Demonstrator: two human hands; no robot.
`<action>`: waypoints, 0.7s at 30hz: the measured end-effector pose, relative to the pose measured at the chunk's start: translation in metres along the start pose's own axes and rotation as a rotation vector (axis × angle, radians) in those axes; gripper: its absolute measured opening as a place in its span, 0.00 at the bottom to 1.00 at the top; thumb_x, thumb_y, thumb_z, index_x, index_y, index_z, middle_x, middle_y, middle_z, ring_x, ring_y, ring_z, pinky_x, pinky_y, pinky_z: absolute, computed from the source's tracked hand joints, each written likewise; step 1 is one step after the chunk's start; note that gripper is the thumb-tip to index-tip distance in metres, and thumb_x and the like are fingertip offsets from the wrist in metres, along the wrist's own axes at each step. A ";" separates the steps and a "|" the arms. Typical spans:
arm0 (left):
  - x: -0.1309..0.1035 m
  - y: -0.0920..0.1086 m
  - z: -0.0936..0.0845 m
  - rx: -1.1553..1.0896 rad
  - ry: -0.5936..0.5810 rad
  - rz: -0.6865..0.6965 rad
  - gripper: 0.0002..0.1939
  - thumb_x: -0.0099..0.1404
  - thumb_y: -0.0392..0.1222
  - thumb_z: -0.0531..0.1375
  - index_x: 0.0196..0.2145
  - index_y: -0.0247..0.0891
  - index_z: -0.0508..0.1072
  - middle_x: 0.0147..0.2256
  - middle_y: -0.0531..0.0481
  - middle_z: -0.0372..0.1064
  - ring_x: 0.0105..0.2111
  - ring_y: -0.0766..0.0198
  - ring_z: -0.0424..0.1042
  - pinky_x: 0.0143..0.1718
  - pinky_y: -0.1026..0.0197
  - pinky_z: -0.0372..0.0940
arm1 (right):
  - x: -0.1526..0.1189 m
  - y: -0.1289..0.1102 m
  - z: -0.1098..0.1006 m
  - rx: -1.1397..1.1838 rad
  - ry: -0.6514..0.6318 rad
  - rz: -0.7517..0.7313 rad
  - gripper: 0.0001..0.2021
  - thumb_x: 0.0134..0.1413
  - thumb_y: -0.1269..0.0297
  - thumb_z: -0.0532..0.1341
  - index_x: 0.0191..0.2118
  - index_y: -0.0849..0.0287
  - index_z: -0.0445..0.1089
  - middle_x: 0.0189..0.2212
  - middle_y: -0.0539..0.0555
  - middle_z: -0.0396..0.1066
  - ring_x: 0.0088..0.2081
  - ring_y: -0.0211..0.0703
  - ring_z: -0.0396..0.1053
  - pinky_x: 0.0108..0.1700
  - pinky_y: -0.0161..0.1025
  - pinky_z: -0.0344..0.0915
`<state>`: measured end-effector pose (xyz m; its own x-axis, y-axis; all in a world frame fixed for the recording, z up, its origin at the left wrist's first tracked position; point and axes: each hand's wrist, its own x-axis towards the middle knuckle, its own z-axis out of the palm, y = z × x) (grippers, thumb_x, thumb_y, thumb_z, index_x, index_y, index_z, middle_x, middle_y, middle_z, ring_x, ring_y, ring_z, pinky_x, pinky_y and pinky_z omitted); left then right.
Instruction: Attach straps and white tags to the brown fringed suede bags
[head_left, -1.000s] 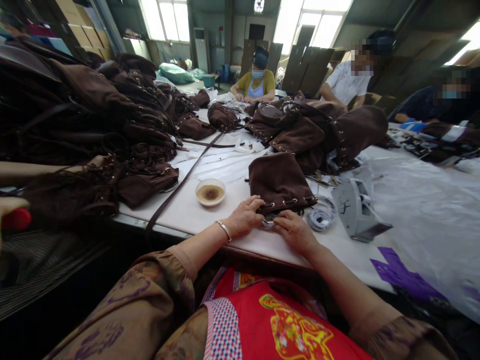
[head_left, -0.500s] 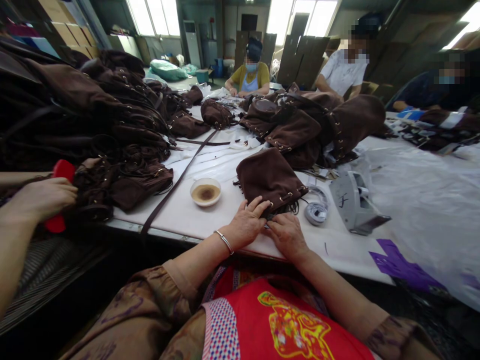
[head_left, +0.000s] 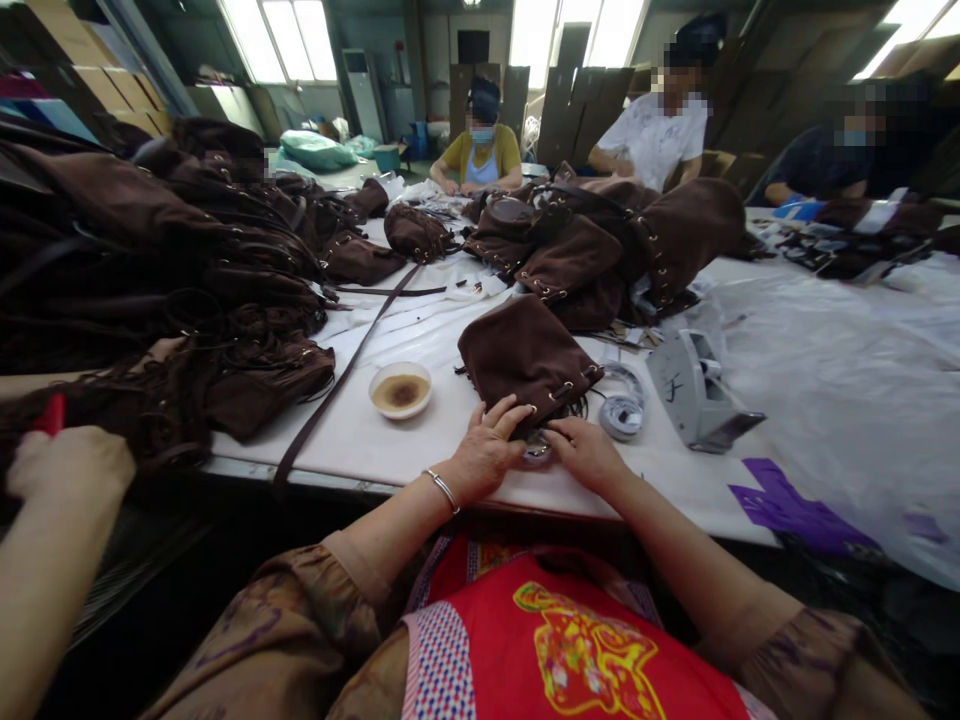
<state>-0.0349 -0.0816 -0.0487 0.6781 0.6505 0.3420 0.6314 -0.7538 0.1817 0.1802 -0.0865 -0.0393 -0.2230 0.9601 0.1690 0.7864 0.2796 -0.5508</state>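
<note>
A small dark brown bag (head_left: 525,355) with metal eyelets along its near edge lies on the table in front of me. My left hand (head_left: 491,450), with a silver bangle on its wrist, grips the bag's near edge, fingers over the cloth. At the right part of that same edge, my right hand (head_left: 586,450) pinches with thumb and forefinger. A small shiny clear piece (head_left: 537,450) shows between the two hands; its kind I cannot make out. Beyond my right hand lies a coil of grey-white tape (head_left: 622,415).
A bowl of brown liquid (head_left: 400,390) stands left of the bag. To the right are a grey tape dispenser (head_left: 697,390) and plastic sheeting (head_left: 840,350). Brown bags (head_left: 247,240) are heaped at left and behind. A co-worker's hand (head_left: 71,465) holds a red tool (head_left: 51,415).
The view has shifted slightly. My right hand has moved a little away from my left, and the shiny piece between them shows more. The co-worker's hand at left has turned with the red tool.
</note>
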 end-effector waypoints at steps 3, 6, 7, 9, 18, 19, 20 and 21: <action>-0.001 0.002 -0.002 -0.003 -0.015 0.000 0.09 0.66 0.39 0.58 0.40 0.46 0.78 0.65 0.48 0.52 0.66 0.47 0.44 0.62 0.36 0.42 | 0.009 -0.005 0.001 -0.050 -0.176 0.049 0.13 0.58 0.64 0.56 0.34 0.57 0.78 0.33 0.54 0.76 0.36 0.43 0.71 0.39 0.36 0.63; -0.001 0.004 -0.003 -0.012 -0.015 -0.005 0.09 0.66 0.39 0.58 0.40 0.47 0.78 0.65 0.49 0.52 0.66 0.47 0.43 0.62 0.36 0.42 | 0.017 -0.010 0.004 -0.064 -0.199 0.073 0.11 0.54 0.65 0.58 0.34 0.58 0.79 0.34 0.54 0.77 0.35 0.42 0.71 0.38 0.35 0.62; -0.001 0.004 -0.004 -0.017 -0.009 -0.008 0.09 0.66 0.39 0.59 0.40 0.47 0.78 0.65 0.49 0.52 0.66 0.46 0.43 0.62 0.36 0.42 | 0.019 -0.011 0.004 -0.071 -0.200 0.070 0.11 0.53 0.66 0.58 0.35 0.58 0.79 0.35 0.54 0.77 0.36 0.42 0.71 0.38 0.35 0.62; -0.002 0.005 -0.006 -0.029 0.003 -0.009 0.09 0.66 0.38 0.59 0.40 0.48 0.78 0.65 0.48 0.51 0.66 0.46 0.43 0.62 0.36 0.42 | 0.023 -0.015 0.001 -0.082 -0.220 0.049 0.12 0.51 0.68 0.59 0.38 0.56 0.79 0.36 0.54 0.78 0.36 0.43 0.72 0.38 0.35 0.62; 0.001 -0.008 0.006 -0.008 0.077 0.002 0.11 0.63 0.36 0.61 0.38 0.51 0.79 0.66 0.51 0.51 0.66 0.46 0.46 0.62 0.35 0.46 | 0.034 -0.039 -0.012 -0.421 -0.288 -0.073 0.12 0.49 0.67 0.60 0.38 0.59 0.79 0.35 0.60 0.79 0.37 0.51 0.76 0.36 0.38 0.66; 0.001 -0.010 0.009 0.007 0.104 0.013 0.10 0.63 0.37 0.61 0.38 0.52 0.80 0.65 0.51 0.52 0.65 0.46 0.47 0.61 0.36 0.48 | 0.034 -0.039 -0.008 -0.456 -0.281 -0.098 0.13 0.49 0.67 0.59 0.38 0.59 0.79 0.34 0.61 0.79 0.37 0.52 0.76 0.36 0.39 0.66; 0.001 -0.013 0.014 0.025 0.136 0.029 0.09 0.63 0.38 0.62 0.37 0.54 0.80 0.65 0.52 0.54 0.65 0.46 0.49 0.61 0.37 0.50 | 0.034 -0.037 -0.004 -0.475 -0.274 -0.131 0.13 0.49 0.67 0.58 0.38 0.60 0.79 0.34 0.61 0.79 0.36 0.52 0.76 0.35 0.39 0.67; 0.002 -0.016 0.019 0.047 0.177 0.047 0.08 0.62 0.40 0.63 0.36 0.55 0.80 0.64 0.53 0.56 0.64 0.47 0.52 0.60 0.38 0.53 | 0.035 -0.033 0.001 -0.487 -0.270 -0.168 0.14 0.49 0.66 0.58 0.39 0.60 0.79 0.34 0.61 0.79 0.36 0.53 0.77 0.35 0.40 0.67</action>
<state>-0.0370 -0.0665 -0.0689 0.6335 0.5849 0.5066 0.6203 -0.7752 0.1195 0.1457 -0.0623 -0.0163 -0.4568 0.8892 -0.0279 0.8874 0.4532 -0.0845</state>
